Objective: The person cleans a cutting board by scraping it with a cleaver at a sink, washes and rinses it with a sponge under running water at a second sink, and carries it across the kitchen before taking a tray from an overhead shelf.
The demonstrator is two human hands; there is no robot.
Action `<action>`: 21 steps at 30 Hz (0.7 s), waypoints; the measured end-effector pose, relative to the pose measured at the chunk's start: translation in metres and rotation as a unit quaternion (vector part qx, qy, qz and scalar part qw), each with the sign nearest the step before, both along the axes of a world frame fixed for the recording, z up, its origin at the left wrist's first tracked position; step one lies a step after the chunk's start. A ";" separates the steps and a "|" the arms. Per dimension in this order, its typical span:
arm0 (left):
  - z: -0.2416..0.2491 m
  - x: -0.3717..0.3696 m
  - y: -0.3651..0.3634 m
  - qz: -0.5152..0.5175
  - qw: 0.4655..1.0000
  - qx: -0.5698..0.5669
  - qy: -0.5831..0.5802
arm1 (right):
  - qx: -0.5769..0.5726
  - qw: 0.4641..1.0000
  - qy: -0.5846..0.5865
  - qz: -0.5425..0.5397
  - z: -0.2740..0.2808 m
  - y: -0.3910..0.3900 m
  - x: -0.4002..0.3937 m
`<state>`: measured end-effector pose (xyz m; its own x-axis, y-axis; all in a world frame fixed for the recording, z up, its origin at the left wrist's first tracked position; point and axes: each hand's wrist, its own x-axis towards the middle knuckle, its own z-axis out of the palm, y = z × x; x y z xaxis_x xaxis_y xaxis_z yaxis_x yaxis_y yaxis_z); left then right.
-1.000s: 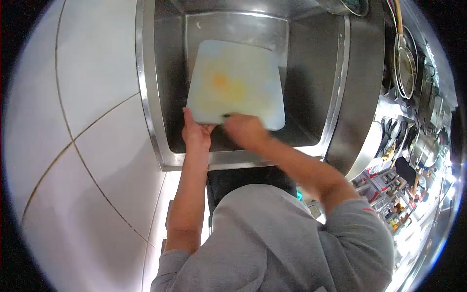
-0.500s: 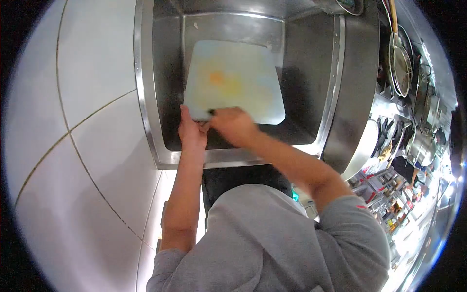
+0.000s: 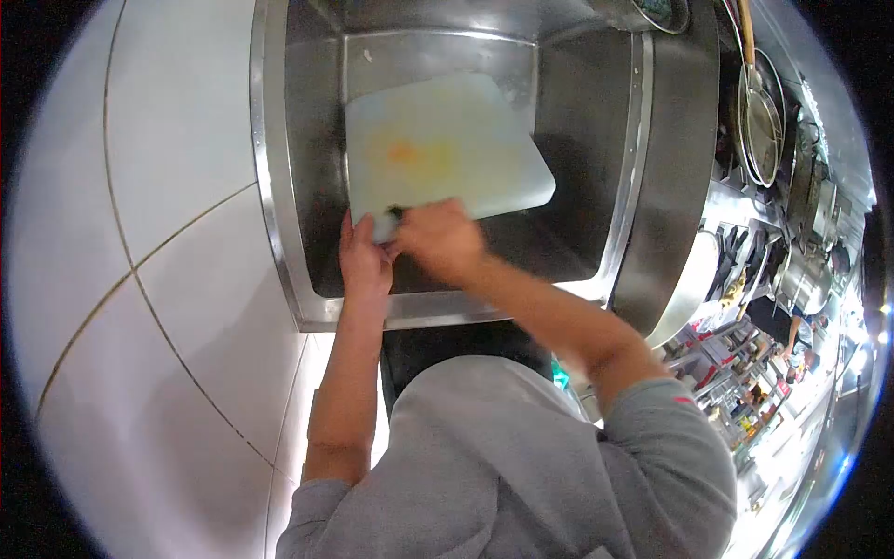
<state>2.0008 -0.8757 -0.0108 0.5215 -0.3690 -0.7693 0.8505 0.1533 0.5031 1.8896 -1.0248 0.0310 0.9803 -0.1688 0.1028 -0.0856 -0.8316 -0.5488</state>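
Stained white board: upper centre, inside sink. Left hand: grip pinching board's lower-left corner, apparently for steadiness. Right hand: grip closed round blurred dark item.

Light is fairly even over the sink, duller on its steel walls, with a thin glare along the edge of its floor farthest from the wearer. Right of the sink, the background burns out to white around small bright lamps. A soft shadow lies on the tiles left of it. The fisheye view bends outer lines and darkens the corners; the right hand is motion-blurred.
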 end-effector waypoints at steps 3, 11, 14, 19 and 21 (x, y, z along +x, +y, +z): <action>-0.003 0.009 0.008 0.001 1.000 0.010 0.015 | -0.019 1.000 -0.019 0.003 0.017 0.012 0.030; 0.034 0.011 0.004 -0.069 0.996 0.021 0.056 | -0.098 0.938 0.261 -0.205 0.007 -0.115 -0.058; 0.047 0.012 -0.007 -0.067 0.991 0.099 0.055 | -0.071 0.965 0.229 -0.102 -0.037 -0.033 0.010; 0.037 0.016 0.008 -0.082 0.986 0.095 0.106 | 0.093 0.971 0.188 -0.112 -0.019 -0.011 0.044; 0.047 0.020 0.000 -0.089 0.986 0.072 0.118 | 0.071 0.928 0.312 -0.188 -0.008 -0.071 0.024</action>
